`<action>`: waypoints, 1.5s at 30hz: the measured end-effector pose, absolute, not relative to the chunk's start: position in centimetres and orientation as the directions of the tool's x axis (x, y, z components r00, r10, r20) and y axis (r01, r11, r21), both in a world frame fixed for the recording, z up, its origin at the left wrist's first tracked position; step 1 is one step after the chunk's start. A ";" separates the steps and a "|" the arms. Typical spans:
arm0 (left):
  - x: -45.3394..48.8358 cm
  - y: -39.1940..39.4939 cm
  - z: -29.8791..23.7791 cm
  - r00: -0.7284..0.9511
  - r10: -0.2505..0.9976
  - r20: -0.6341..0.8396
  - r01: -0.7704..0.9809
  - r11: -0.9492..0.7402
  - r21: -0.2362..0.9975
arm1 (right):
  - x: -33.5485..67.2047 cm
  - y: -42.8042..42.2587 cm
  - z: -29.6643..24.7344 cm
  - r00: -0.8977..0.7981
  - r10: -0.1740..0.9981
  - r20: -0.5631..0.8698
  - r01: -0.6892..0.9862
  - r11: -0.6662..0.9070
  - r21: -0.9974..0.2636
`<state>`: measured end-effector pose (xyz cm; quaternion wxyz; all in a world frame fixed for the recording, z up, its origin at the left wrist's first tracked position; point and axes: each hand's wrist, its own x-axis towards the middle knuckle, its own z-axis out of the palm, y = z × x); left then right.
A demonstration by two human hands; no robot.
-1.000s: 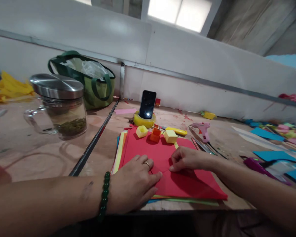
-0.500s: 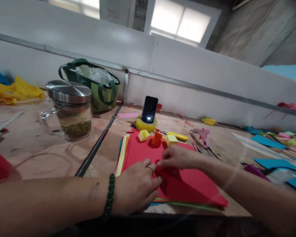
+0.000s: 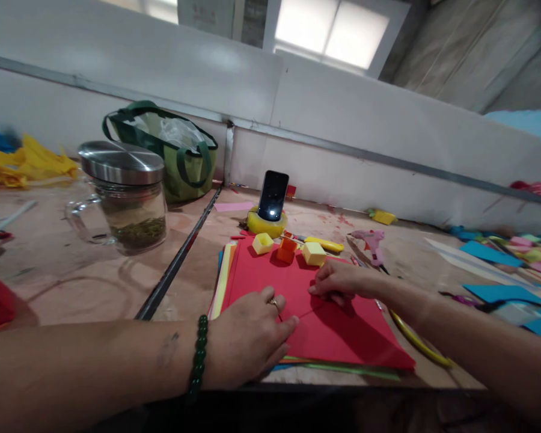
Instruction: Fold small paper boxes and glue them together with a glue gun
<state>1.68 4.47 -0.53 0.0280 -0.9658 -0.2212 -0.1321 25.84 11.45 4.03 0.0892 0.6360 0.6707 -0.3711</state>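
A stack of coloured paper with a red sheet (image 3: 270, 270) on top lies in front of me. My left hand (image 3: 256, 340) rests on the sheet's left part, fingers lying flat. My right hand (image 3: 340, 281) is closed in a pinch just above the sheet's right part. What its fingertips hold, if anything, I cannot make out. A thin dark line runs across the red paper between my hands. Along the sheet's far edge stand a pale yellow paper cube (image 3: 262, 243) with an open top, an orange paper cube (image 3: 287, 249) and a second pale yellow cube (image 3: 314, 254).
Behind the paper, a phone (image 3: 274, 193) leans in a yellow tape roll (image 3: 265, 225). A yellow cutter (image 3: 327, 245) and a pink glue gun (image 3: 370, 243) lie right. A lidded glass mug (image 3: 137, 219) and green bag (image 3: 187, 168) stand left. Blue sheets (image 3: 514, 304) lie far right.
My right hand has moved right, away from my left fingers, across the red sheet. My left hand has stayed nearly in place. A curved yellow object now shows beneath my right forearm.
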 end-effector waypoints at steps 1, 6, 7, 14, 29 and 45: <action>1.7 4.4 -0.5 0.867 0.417 0.274 0.434 -0.901 0.000 | 26.2 11.4 4.1 -0.172 0.799 -0.577 0.922 -0.075 -0.379; 1.7 4.2 -0.4 0.865 0.418 0.279 0.435 -0.900 -0.001 | 25.0 11.0 4.8 -0.202 0.876 -0.437 0.937 0.044 -0.346; 1.7 4.2 -0.4 0.863 0.424 0.275 0.440 -0.898 0.002 | 24.1 10.9 4.7 -0.226 0.876 -0.426 0.936 0.075 -0.343; 1.7 4.3 -0.6 0.866 0.436 0.242 0.446 -0.895 0.017 | 21.1 11.1 4.0 -0.263 0.749 -0.608 0.919 0.001 -0.395; 2.0 3.4 0.2 0.848 0.496 0.185 0.498 -0.866 0.037 | 27.5 8.7 3.8 -0.162 0.921 -0.353 0.900 -0.009 -0.437; 1.9 3.1 0.2 0.852 0.484 0.201 0.496 -0.868 -0.012 | 29.7 9.4 5.3 -0.250 0.711 -0.657 0.913 -0.053 -0.404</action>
